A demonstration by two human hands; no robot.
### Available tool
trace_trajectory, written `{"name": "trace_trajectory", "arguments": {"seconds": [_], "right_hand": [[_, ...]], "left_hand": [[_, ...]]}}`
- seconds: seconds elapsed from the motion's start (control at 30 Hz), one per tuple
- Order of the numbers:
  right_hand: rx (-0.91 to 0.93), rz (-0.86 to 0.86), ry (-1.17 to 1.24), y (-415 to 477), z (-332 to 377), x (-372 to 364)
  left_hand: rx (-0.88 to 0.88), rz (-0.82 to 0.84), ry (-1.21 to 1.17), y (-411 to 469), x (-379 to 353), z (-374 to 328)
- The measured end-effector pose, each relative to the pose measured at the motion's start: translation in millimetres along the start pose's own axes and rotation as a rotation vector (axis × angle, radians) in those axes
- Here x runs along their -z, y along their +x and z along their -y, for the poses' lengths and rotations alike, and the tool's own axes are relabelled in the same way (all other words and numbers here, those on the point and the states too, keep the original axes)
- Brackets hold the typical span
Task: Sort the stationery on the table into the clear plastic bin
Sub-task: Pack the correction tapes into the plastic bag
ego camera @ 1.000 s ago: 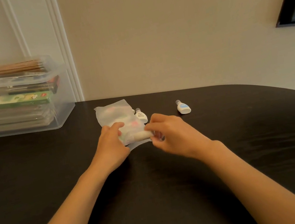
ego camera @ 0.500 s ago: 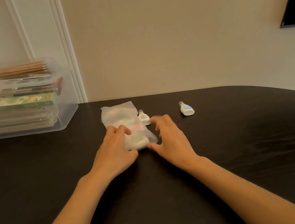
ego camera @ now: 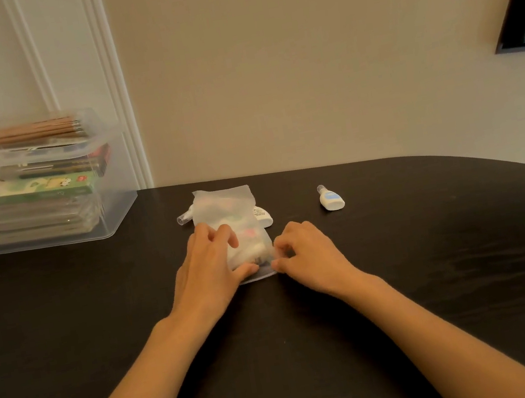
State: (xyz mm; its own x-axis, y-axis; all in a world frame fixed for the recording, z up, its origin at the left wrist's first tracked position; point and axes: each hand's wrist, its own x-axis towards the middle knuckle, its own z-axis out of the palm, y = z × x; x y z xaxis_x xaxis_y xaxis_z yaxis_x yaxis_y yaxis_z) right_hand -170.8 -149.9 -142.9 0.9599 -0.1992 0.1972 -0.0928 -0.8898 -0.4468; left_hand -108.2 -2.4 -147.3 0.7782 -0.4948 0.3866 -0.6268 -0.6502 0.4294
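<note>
Dark table (ego camera: 440, 273) runs back to a beige wall (ego camera: 299, 53), and a frosted pouch (ego camera: 225, 205) lies flat on it near the far edge. The right hand (ego camera: 312, 256) pinches the pouch's near right corner between thumb and curled forefinger, clamped on the plastic. The left hand (ego camera: 207, 270) holds the pouch's near left side, with bent fingers lying on top and the thumb pressed along its near end. Pale, pink and greenish shapes show through the plastic, too blurred to name.

A small white bottle (ego camera: 264, 216) with a printed label pokes out from under the pouch's right edge. A clear tube (ego camera: 184, 218) sticks out at the pouch's left edge, towards its far end. Well to the right of the pouch lies a second white bottle (ego camera: 331, 198) with a blue label, apart from everything else.

Far to the left of the pouch stands the clear plastic bin (ego camera: 117, 209), on the table beside the white moulding (ego camera: 117, 84). It holds a stack of flat packets (ego camera: 21, 221), a green box (ego camera: 27, 191), a dark box (ego camera: 54, 166) and, on top, wooden pencils (ego camera: 31, 130).
</note>
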Motion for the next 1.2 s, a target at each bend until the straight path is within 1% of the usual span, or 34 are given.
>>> {"name": "trace_trajectory", "arguments": {"seconds": [0.07,0.1,0.2,0.27,0.33,0.43,0.5,0.63,0.7,0.8,0.9,1.03,1.2], "right_hand": [[0.001,-0.057,-0.025,-2,-3,0],[0.009,-0.063,-0.016,-3,-4,0],[0.053,-0.040,0.018,-6,-5,1],[0.057,-0.022,0.018,-7,-6,4],[0.061,-0.002,-0.018,-8,-9,5],[0.133,0.060,-0.053,-10,-8,4],[0.165,0.104,-0.034,-9,-7,3],[0.154,0.143,0.029,-7,-10,1],[0.127,0.141,0.066,-6,-12,0],[0.091,0.089,0.092,-8,-13,-1],[0.111,0.001,0.091,-10,-14,-3],[0.199,-0.020,0.108,-13,-9,-5],[0.175,0.009,0.172,-28,-8,2]], "left_hand": [[-0.091,0.038,0.012,-2,0,-4],[-0.104,0.065,0.003,-3,1,-5],[-0.089,0.115,-0.081,-3,4,-3],[-0.094,0.150,-0.096,-3,6,-2],[-0.111,0.159,-0.040,-4,6,-4],[-0.133,0.102,0.134,-4,1,-7],[-0.084,0.055,0.178,-1,-2,-9],[0.107,-0.013,0.208,4,-2,-11],[0.131,-0.011,0.250,4,-5,-12],[0.160,0.012,0.276,2,-2,-8],[0.228,0.087,0.209,-3,6,-2],[0.175,0.109,0.111,-10,10,-4],[0.154,0.211,0.065,-26,16,-13]]}}
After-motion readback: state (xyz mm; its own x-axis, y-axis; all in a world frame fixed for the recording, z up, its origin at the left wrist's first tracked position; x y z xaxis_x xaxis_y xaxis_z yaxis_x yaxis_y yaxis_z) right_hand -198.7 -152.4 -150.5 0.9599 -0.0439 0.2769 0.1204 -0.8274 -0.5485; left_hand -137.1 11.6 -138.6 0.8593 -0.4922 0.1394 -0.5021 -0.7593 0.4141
